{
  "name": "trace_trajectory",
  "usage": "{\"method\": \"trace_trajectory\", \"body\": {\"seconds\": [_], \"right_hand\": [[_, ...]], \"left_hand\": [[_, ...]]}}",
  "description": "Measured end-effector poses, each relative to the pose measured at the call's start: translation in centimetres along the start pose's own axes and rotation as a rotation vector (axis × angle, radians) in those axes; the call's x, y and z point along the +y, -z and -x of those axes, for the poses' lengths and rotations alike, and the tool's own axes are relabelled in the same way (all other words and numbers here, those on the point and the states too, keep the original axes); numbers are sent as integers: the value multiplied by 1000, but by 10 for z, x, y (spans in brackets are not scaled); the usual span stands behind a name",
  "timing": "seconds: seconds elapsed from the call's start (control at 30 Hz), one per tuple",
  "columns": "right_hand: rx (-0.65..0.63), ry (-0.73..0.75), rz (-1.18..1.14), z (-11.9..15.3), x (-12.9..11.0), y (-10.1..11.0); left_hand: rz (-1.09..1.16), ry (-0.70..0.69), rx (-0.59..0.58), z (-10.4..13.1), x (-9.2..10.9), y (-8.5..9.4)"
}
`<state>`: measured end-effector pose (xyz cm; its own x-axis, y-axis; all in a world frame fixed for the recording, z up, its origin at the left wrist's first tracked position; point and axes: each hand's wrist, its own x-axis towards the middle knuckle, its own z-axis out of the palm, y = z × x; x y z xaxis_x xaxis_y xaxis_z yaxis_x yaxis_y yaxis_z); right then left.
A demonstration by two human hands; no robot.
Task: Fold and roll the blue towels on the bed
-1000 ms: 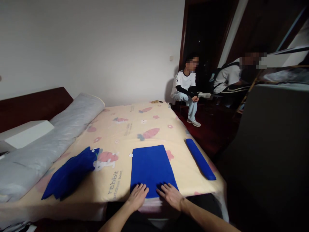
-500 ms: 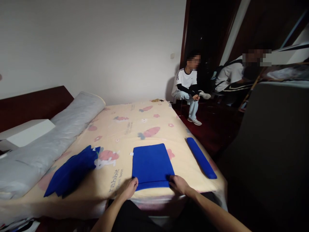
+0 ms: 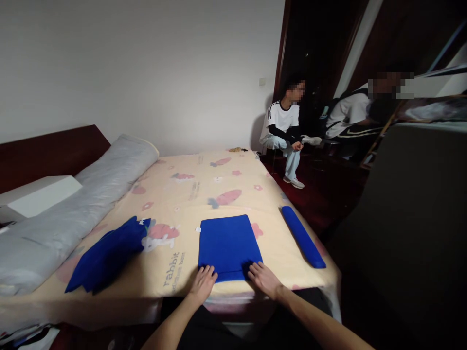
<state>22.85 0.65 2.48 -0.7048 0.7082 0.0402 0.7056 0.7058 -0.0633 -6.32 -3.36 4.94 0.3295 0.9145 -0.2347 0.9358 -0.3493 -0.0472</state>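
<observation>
A blue cloth (image 3: 229, 243), which looks like a towel, lies folded into a flat rectangle near the bed's front edge. A small white tag sticks out on its left side, and a narrow strip is turned over along its near edge. My left hand (image 3: 203, 284) rests on the near left corner, its fingers slightly apart. On the near right corner lies my right hand (image 3: 265, 279), fingers spread over the folded strip. To the right is a tightly rolled blue cloth (image 3: 303, 237). A crumpled blue cloth (image 3: 109, 255) lies in a loose heap to the left.
The bed (image 3: 193, 189) has a cream cover with carrot prints. A long grey bolster (image 3: 73, 209) and a white box (image 3: 40, 194) lie at the left. One person (image 3: 284, 119) sits beyond the bed, another person (image 3: 353, 114) farther right. A dark cabinet (image 3: 412, 218) stands at the right.
Both hands have moved inward along the cloth's near edge, and their fingers have gone from gripping the corners to lying spread on top. The cloths stay in place.
</observation>
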Motion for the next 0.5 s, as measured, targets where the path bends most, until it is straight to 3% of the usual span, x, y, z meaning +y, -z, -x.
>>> {"method": "trace_trajectory", "body": {"seconds": [0.27, 0.5], "right_hand": [[-83, -58, 55, -3, -15, -9], [-70, -245, -29, -13, -53, -26]], "left_hand": [[99, 168, -20, -1, 32, 8], [150, 230, -49, -9, 24, 22]]}}
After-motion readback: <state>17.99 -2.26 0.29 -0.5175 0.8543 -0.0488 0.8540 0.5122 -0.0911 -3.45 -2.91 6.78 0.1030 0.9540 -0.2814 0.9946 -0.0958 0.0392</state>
